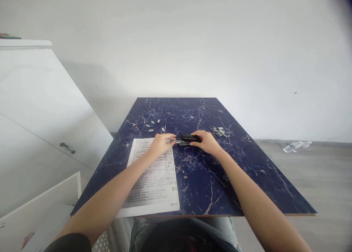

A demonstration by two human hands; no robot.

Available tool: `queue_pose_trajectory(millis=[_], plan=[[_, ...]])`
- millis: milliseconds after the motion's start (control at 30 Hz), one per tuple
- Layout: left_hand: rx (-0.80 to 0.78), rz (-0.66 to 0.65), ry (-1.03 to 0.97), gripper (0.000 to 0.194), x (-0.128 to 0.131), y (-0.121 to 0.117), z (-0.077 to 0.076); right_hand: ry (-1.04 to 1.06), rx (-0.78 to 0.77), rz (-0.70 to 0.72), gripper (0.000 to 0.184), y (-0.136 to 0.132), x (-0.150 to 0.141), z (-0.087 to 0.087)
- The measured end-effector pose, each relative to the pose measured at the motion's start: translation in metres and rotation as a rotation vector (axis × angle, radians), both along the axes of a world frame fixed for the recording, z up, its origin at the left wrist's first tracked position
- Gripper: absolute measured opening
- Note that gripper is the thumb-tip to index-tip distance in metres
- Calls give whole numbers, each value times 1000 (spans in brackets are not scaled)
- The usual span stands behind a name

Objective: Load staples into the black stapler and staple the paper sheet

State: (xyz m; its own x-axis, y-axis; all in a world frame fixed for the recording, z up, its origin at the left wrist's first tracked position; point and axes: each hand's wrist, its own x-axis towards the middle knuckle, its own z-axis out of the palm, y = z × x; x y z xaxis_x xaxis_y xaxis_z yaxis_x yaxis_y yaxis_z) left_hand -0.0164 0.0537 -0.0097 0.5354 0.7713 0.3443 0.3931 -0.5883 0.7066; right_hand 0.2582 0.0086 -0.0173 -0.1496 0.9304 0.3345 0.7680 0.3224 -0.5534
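A black stapler (189, 138) with a bit of red at its right end is over the middle of the table. My right hand (205, 142) grips its right end, thumb below and fingers on top. From its left end a thin silvery metal part (178, 142) sticks out. The fingers of my left hand (162, 142) are pinched at that metal part, which is partly hidden by them. Beneath my left hand and forearm lies a stack of printed paper (154, 186), close to the table's front left.
Several loose staple strips (158, 121) are scattered beyond the paper, and a small pile of staple strips (219, 131) lies right of the stapler. The dark blue marbled table (203, 186) meets a white wall. A white cabinet (41, 98) stands left; clear plastic packaging (297, 146) is on the floor.
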Motion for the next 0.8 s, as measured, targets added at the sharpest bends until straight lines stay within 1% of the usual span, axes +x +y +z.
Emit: queue_pose_trajectory(millis=[167, 333, 467, 567, 667, 733, 800], plan=[[21, -43, 77, 27, 1, 3, -2, -2, -11, -10, 30, 0, 0, 0], [72, -45, 121, 29, 1, 3, -1, -8, -6, -5, 29, 0, -1, 0], [101, -45, 161, 19, 0, 5, -3, -14, -9, -4, 28, -1, -1, 1], [124, -62, 165, 15, -1, 6, -4, -21, -5, -3, 29, 0, 0, 1], [107, -72, 128, 17, -2, 5, -2, -18, -3, 1, 29, 0, 1, 0], [96, -36, 75, 19, -5, 4, 0, -10, -1, 4, 29, 0, 1, 0], [72, 46, 36, 18, -7, 4, 1, -6, -3, 7, 29, 0, 2, -1]])
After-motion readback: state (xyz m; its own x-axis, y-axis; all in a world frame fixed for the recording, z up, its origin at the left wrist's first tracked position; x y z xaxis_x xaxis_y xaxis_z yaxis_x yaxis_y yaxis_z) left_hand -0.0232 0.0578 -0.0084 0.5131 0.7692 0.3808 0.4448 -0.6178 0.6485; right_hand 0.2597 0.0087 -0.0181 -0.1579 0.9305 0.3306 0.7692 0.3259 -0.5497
